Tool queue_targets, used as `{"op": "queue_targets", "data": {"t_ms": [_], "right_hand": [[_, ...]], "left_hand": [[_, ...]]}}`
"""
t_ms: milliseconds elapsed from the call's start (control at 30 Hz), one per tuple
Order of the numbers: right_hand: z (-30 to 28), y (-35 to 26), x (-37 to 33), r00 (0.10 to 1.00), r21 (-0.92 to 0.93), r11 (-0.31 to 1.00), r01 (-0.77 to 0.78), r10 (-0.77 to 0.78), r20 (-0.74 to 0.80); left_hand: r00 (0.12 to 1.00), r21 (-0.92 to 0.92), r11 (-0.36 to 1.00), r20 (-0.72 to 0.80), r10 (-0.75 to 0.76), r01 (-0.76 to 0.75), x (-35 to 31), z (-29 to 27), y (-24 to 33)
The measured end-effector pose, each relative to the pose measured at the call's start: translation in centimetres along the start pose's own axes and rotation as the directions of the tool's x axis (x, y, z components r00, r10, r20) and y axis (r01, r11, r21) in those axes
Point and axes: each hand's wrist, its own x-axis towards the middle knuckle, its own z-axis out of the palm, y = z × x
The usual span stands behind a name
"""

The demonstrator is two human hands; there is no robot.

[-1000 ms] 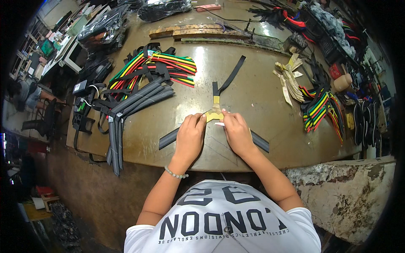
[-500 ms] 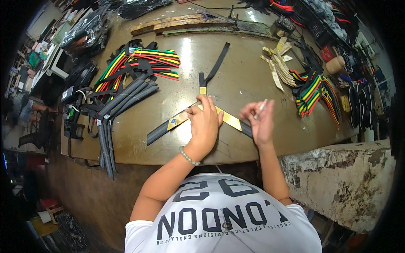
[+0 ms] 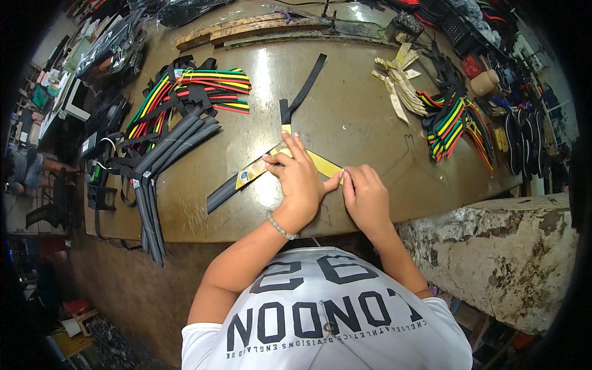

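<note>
My left hand (image 3: 300, 185) lies with fingers spread, pressing a yellow, Y-shaped flat template (image 3: 324, 165) onto the table. Beneath the template's left arm sticks out a dark grey padded strip (image 3: 222, 195). A narrow black webbing strap (image 3: 307, 85) extends away from the template's top end. At the tip of its right arm, beside my left thumb, my right hand (image 3: 370, 198) is closed in a pinch. The small white stick seen in it earlier is hidden behind the fingers now.
On the left lie dark grey padded strips (image 3: 179, 143) and striped red, yellow and green straps (image 3: 216, 77). At the right are cream strips (image 3: 402, 86) and more striped straps (image 3: 447, 132). Wooden bars (image 3: 259, 31) lie at the back. A worn block (image 3: 493, 256) stands near right.
My right hand has come down and left, from above the table to the template's right tip. The left hand keeps pressing the template. The whole view has shifted slightly.
</note>
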Motion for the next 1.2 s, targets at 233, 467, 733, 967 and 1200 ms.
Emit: {"op": "queue_targets", "data": {"t_ms": [233, 467, 733, 967, 1200], "right_hand": [[-1.7, -0.2, -1.2, 0.985, -0.023, 0.997, 0.08, -0.076, 0.157], [-1.8, 1.1, 5.0, 0.99, 0.307, 0.95, -0.051, 0.007, 0.141], [7.5, 1.4, 14.7, 0.82, 0.368, 0.824, 0.432, -0.528, 0.22], [7.6, 2.6, 13.7, 0.752, 0.261, 0.778, 0.572, -0.624, 0.213], [5.9, 2.3, 13.9, 0.788, 0.358, 0.781, 0.511, -0.593, 0.167]], "left_hand": [[1.0, 0.024, 1.0, 0.022, -0.012, 0.012, 0.2, 0.2, 0.2], [0.994, 0.09, 0.996, 0.103, 0.019, -0.028, 0.7, -0.8, 0.0], [0.994, 0.105, 0.992, 0.091, 0.053, -0.063, 0.9, -1.1, -0.6], [0.992, 0.139, 0.988, 0.111, 0.053, -0.068, 1.0, -1.4, -0.4], [0.998, 0.12, 0.992, 0.039, 0.044, -0.049, 0.7, -0.8, -0.6]]}}
